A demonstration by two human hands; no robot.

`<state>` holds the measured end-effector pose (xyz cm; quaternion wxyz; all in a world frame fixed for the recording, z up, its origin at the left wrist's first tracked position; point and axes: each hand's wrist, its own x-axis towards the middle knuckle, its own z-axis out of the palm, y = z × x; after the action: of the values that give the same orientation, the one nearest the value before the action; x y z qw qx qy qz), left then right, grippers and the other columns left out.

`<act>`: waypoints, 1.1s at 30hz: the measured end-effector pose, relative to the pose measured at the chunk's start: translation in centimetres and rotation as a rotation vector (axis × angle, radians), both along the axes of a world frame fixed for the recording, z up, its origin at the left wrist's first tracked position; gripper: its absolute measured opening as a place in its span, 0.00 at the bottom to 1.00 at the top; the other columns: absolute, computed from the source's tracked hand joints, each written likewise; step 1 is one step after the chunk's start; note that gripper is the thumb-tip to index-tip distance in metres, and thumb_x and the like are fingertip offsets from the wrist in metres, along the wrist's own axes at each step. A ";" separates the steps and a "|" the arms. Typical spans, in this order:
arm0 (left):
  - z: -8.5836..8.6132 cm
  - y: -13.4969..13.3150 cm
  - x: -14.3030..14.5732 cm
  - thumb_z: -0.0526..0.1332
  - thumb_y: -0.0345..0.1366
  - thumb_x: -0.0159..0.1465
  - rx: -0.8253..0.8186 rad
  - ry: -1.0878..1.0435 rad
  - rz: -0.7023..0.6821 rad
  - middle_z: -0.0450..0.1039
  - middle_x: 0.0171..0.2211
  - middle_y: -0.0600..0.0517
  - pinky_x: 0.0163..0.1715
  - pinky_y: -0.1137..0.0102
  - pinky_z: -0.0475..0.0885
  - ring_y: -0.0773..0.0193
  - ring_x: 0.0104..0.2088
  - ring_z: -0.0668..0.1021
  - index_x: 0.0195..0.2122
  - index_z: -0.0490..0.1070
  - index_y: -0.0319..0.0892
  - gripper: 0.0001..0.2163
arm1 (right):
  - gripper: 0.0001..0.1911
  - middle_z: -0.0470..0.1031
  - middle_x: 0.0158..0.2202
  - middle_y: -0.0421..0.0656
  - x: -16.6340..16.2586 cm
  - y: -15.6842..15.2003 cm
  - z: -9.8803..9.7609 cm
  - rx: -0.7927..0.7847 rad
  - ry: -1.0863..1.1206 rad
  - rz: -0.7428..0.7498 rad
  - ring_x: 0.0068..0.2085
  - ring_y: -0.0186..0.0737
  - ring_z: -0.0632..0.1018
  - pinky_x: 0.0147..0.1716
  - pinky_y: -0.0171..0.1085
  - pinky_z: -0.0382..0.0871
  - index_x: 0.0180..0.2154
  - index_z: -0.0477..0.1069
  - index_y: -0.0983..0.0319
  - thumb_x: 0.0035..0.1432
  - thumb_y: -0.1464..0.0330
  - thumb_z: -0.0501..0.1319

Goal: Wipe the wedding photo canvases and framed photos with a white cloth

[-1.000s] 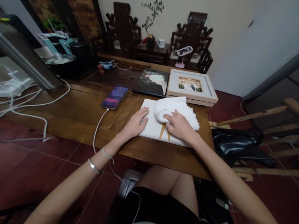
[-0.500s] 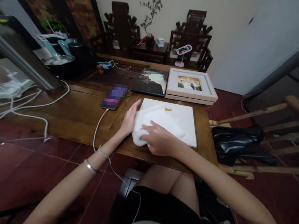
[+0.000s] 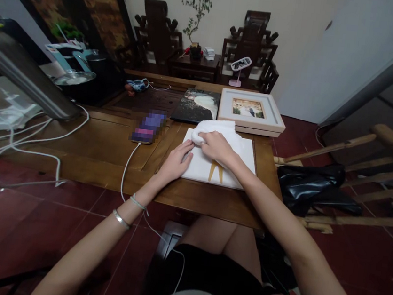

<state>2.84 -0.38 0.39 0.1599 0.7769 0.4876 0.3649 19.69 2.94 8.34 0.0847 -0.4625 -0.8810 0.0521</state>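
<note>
A flat white board (image 3: 197,167) with a gold design lies on the wooden table (image 3: 173,193) in front of me. My right hand (image 3: 214,147) grips a bunched white cloth (image 3: 225,128) and presses it against the board's far part, covering some of the design. At the board's left edge rests my left hand (image 3: 177,158), its fingers stretched out and its fingertips near the cloth. It holds nothing.
Behind the board lie a dark picture panel (image 3: 196,106) and a pale framed photo (image 3: 272,118). A phone (image 3: 148,128) on a white cable (image 3: 125,172) is to the left. Further left stand a steel cylinder (image 3: 24,71) and tangled cables. A wooden chair (image 3: 356,142) is at the right.
My right hand has moved the cloth from the board's near left to its far part, baring the lower gold design. My left hand has turned and laid its fingers over the left edge.
</note>
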 end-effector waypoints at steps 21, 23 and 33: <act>-0.2 -0.1 -0.1 0.52 0.36 0.63 0.028 -0.002 -0.027 0.66 0.57 0.40 0.61 0.53 0.59 0.52 0.60 0.66 0.52 0.69 0.35 0.18 | 0.11 0.72 0.27 0.47 13.1 -6.9 -0.9 0.026 -0.027 -0.143 0.34 0.51 0.74 0.37 0.41 0.62 0.32 0.70 0.61 0.52 0.73 0.50; -0.2 -0.1 -0.1 0.52 0.36 0.63 0.031 -0.009 -0.029 0.66 0.57 0.40 0.61 0.52 0.59 0.51 0.60 0.66 0.52 0.69 0.35 0.18 | 0.11 0.72 0.29 0.48 13.2 -10.1 -0.6 -0.021 -0.025 -0.055 0.41 0.54 0.75 0.39 0.42 0.63 0.31 0.69 0.60 0.51 0.74 0.50; -0.3 0.0 -0.1 0.53 0.36 0.63 0.025 -0.011 -0.019 0.67 0.58 0.42 0.61 0.52 0.58 0.52 0.61 0.66 0.52 0.69 0.38 0.18 | 0.07 0.67 0.23 0.41 13.5 -9.2 0.4 -0.094 0.088 0.041 0.31 0.44 0.72 0.36 0.39 0.62 0.24 0.62 0.58 0.49 0.74 0.50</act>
<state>2.71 -0.40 0.07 0.1563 0.7813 0.4750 0.3734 33.18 -6.26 8.76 0.1004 -0.4450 -0.8824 0.1152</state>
